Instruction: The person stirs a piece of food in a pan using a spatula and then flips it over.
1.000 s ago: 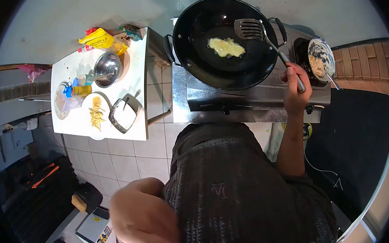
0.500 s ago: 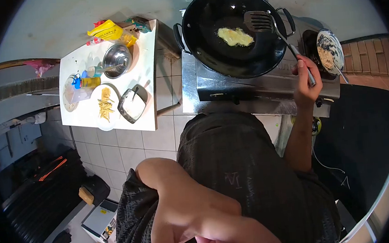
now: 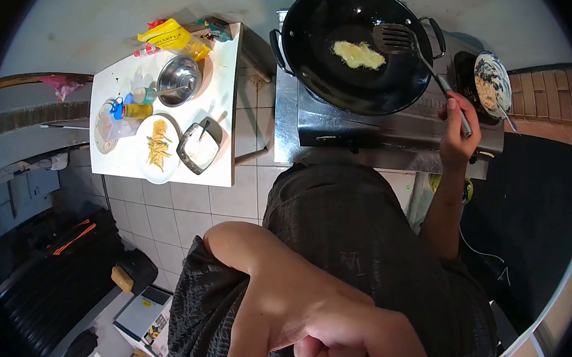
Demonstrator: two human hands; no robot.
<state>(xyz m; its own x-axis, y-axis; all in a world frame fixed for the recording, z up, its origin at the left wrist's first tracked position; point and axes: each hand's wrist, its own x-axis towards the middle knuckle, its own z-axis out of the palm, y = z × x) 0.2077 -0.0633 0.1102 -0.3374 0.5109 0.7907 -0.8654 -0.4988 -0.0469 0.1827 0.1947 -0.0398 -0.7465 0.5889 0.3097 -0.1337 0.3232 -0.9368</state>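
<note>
My right hand (image 3: 460, 130) is closed around the handle of a slotted spatula (image 3: 393, 39). The spatula's head hangs over a black wok (image 3: 333, 89), just right of a pale yellow battered piece (image 3: 358, 55) lying in it. My left hand (image 3: 315, 316) is raised close to the camera, in front of my dark shirt. Its thumb and a finger are spread apart, other fingers curl between them, and I see nothing held. The fingertips run out of the bottom edge. The wok sits on a steel stove (image 3: 362, 130).
Right of the wok stands a bowl of batter (image 3: 503, 74) with a spoon. On the white table (image 3: 216, 173) at left are a plate of fried pieces (image 3: 158, 177), a square bowl of white powder (image 3: 199, 151), a steel bowl (image 3: 171, 97), a yellow bottle (image 3: 138, 111) and a yellow packet (image 3: 164, 36).
The view has shifted slightly, so the wok and stove sit a little further right. My left hand has moved slightly right and down in view. My right hand keeps its hold on the spatula.
</note>
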